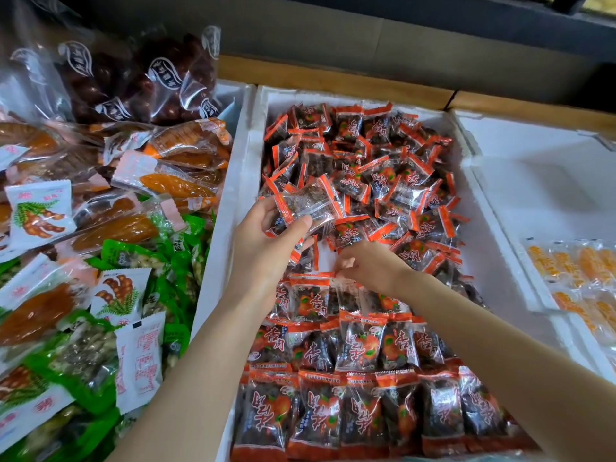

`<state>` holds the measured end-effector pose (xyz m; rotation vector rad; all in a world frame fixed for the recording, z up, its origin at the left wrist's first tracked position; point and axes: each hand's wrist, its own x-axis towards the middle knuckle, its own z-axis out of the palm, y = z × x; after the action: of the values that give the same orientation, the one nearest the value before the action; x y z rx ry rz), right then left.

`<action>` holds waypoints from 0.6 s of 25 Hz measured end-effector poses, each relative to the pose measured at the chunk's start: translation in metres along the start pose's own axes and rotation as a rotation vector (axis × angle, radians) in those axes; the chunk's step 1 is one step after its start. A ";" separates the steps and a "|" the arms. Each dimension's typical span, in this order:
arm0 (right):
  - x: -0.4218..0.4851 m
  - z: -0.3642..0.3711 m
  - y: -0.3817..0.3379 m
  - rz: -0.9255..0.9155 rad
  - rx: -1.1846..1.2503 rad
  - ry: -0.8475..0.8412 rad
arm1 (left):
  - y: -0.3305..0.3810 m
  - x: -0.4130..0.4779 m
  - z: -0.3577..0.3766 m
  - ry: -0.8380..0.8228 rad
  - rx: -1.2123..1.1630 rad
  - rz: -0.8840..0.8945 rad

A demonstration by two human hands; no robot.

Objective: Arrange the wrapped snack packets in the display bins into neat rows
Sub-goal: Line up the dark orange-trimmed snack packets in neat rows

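A white foam bin [248, 168] holds many small orange-edged packets of dark fruit. Its near half shows packets set in rows [360, 345]; the far half is a loose heap [383, 168]. My left hand [266, 248] is raised over the bin's left side and grips a small stack of packets [305, 206], thumb across the top one. My right hand [370, 265] reaches down at the boundary between rows and heap, fingertips pinching the top edge of a packet [345, 288] in the farthest row.
Left bin [100, 228] is piled with mixed bags: orange dried fruit, green packets, white tamarind packets, dark dates at the back. A white foam lid [533, 181] covers the right bin, with yellow-orange packets [576, 271] at its near right. A wooden ledge runs behind.
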<state>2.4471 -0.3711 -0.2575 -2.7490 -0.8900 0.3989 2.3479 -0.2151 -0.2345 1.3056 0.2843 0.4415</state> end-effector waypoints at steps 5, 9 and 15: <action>-0.032 -0.030 0.028 -0.043 -0.052 -0.035 | 0.001 0.000 0.002 0.005 0.036 0.016; -0.051 -0.031 0.049 -0.085 -0.245 -0.183 | 0.002 -0.002 0.002 0.000 0.059 0.013; -0.046 -0.013 0.044 -0.078 -0.015 -0.084 | -0.002 -0.001 0.002 -0.018 0.086 -0.002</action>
<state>2.4395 -0.4351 -0.2499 -2.7186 -1.0213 0.4979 2.3484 -0.2175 -0.2363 1.3923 0.2920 0.4198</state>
